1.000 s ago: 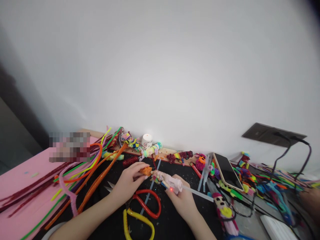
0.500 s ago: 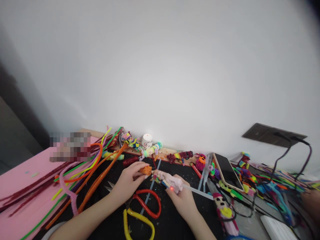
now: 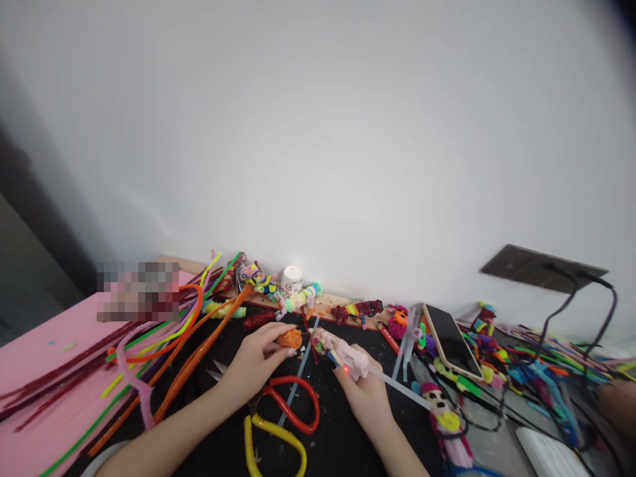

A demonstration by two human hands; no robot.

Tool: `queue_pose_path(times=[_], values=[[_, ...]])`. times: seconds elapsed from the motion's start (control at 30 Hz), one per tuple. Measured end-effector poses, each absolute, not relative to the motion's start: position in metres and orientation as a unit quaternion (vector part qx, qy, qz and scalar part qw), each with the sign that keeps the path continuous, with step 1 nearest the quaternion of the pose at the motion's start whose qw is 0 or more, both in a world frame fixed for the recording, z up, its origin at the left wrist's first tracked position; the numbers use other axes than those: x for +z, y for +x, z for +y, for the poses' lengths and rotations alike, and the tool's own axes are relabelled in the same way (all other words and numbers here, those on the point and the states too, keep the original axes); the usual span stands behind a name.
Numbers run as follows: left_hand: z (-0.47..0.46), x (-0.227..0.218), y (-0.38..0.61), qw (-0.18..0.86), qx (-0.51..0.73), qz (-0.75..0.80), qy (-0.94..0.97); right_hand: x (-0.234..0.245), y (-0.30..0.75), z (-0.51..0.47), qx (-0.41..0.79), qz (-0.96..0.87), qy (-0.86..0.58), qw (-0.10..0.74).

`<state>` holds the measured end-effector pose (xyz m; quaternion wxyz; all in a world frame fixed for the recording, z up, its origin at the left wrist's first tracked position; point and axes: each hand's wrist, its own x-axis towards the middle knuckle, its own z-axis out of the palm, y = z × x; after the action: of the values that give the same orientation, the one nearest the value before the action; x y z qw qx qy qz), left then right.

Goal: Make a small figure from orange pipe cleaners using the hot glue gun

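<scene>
My left hand [image 3: 258, 354] pinches a small orange pipe-cleaner piece [image 3: 291, 339] between thumb and fingertips. In my right hand [image 3: 368, 394] is a pale hot glue gun [image 3: 352, 361], with a red light lit and a clear glue stick [image 3: 402, 389] running out of its back. The gun's nozzle end, crusted with coloured bits, points up and left at the orange piece, with a gap between them. Scissors [image 3: 313, 424] with one red and one yellow handle lie below the hands, their blades partly hidden by my left wrist.
Long pipe cleaners [image 3: 163, 371] spread over the pink surface [image 3: 44, 351] at left. Along the wall stand a white cup [image 3: 292, 279] and several small pipe-cleaner figures. A phone [image 3: 452, 341], a doll-like figure [image 3: 447, 424] and cables lie at right. Part of another person [image 3: 619, 407] shows at the right edge.
The glue gun has moved right, so its tip has drawn away from the orange piece. My left hand has turned the piece slightly, showing its rounded face.
</scene>
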<state>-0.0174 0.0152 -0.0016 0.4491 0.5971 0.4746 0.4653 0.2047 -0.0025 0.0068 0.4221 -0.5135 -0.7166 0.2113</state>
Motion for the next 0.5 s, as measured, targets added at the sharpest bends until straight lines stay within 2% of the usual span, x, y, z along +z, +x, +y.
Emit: queue_pose_path(times=[0.23, 0.5], values=[[0.016, 0.002, -0.016, 0.490, 0.464, 0.470, 0.569, 0.004, 0.209, 0.000, 0.177, -0.694, -0.554, 0.424], [0.014, 0.008, -0.017, 0.563, 0.434, 0.457, 0.535, 0.011, 0.215, 0.004, 0.115, -0.709, -0.639, 0.276]])
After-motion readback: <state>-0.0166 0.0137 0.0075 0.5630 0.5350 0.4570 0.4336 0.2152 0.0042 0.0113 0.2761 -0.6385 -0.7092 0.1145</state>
